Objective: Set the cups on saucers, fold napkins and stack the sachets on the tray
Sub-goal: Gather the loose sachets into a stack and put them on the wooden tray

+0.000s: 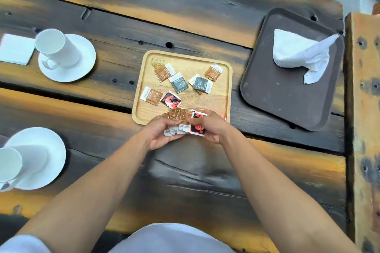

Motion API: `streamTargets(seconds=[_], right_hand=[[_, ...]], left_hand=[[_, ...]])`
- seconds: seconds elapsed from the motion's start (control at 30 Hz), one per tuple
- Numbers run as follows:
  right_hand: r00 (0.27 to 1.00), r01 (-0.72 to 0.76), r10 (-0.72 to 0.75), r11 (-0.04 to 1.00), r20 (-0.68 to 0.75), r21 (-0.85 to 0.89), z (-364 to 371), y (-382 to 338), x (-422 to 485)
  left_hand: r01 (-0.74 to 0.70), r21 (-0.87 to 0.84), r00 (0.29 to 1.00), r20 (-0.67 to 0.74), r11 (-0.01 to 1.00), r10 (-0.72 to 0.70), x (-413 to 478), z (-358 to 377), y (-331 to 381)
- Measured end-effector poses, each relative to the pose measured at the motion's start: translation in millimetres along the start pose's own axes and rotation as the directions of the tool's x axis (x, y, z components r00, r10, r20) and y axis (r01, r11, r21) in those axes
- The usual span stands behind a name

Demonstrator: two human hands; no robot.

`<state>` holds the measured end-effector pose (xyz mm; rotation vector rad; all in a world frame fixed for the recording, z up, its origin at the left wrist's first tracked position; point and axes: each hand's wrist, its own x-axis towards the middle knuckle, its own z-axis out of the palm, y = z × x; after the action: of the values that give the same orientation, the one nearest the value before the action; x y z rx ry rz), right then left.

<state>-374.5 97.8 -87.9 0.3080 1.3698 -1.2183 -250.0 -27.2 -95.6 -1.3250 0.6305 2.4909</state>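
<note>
Both hands hold a fanned bunch of sachets [182, 121] over the near edge of the small wooden tray [186, 58]. My left hand [161, 133] grips the brown ones from below. My right hand [209, 127] pinches a red and black sachet at the right end. Several loose sachets lie on the tray: brown [162, 73], grey [178, 84] and red and black [171, 99]. A white cup [56, 47] stands upside down on a saucer [82, 63] at far left. Another upturned cup [18, 162] sits on a saucer [51, 150] at near left.
A dark brown tray [277, 92] at the right holds a crumpled white napkin [300, 55]. A folded white napkin [15, 49] lies at the far left edge. A wooden beam [362, 108] borders the table on the right. The tabletop is rough dark planks with gaps.
</note>
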Motion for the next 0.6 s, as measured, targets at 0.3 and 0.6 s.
streamTargets(seconds=[0.3,0.6], right_hand=[[0.997,-0.010,-0.010,0.971,-0.082,-0.238,2.2,-24.5,47.4],[0.954,-0.028,-0.190,0.710,-0.230,-0.704,4.1,-50.9,44.6]], left_hand=[[0.069,0.104,0.980,-0.194,0.992,-0.048,31.6,-10.6,28.3],[0.050,0.151,0.949,-0.315,0.987,0.000,23.4,-6.2,48.5]])
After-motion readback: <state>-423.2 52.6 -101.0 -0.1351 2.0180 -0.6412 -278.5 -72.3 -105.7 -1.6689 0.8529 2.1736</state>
